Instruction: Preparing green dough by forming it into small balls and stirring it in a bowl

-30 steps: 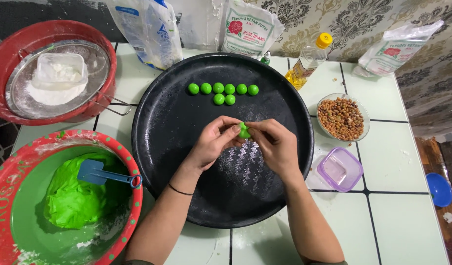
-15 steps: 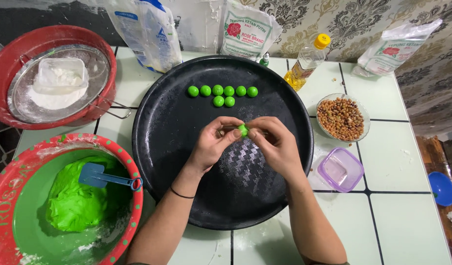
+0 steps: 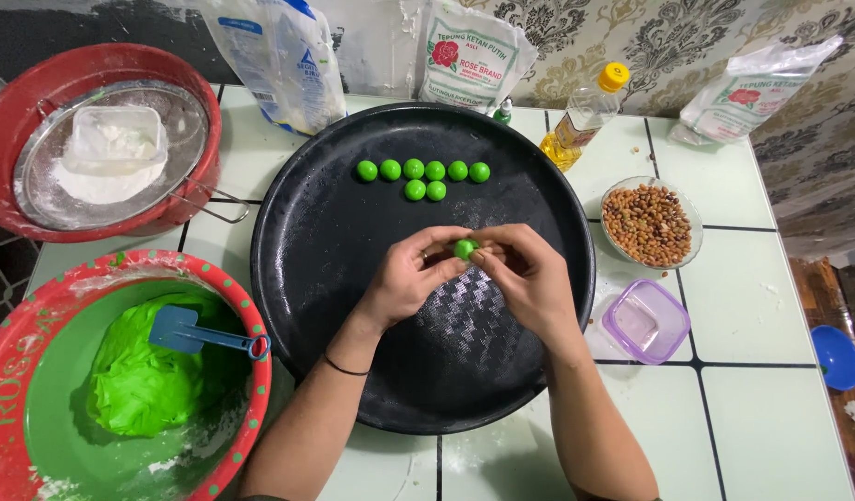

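Over the black tray [image 3: 298,278], the left hand [image 3: 404,278] and right hand [image 3: 529,278] meet, fingertips of both pinching one green dough ball [image 3: 465,248] between them (apparently shaping it). Beyond, finished balls [image 3: 423,176] sit in tidy rows, kept apart.

White tiled counter [image 3: 771,417], damask wallpaper [image 3: 687,37] behind.

Blue-and-white plastic bag [image 3: 279,57], upright at the table's far edge, left. White flour packet with green print and red rose [image 3: 469,60], upright, centre. White crumpled bag with green-red label [image 3: 747,93], lying far right.
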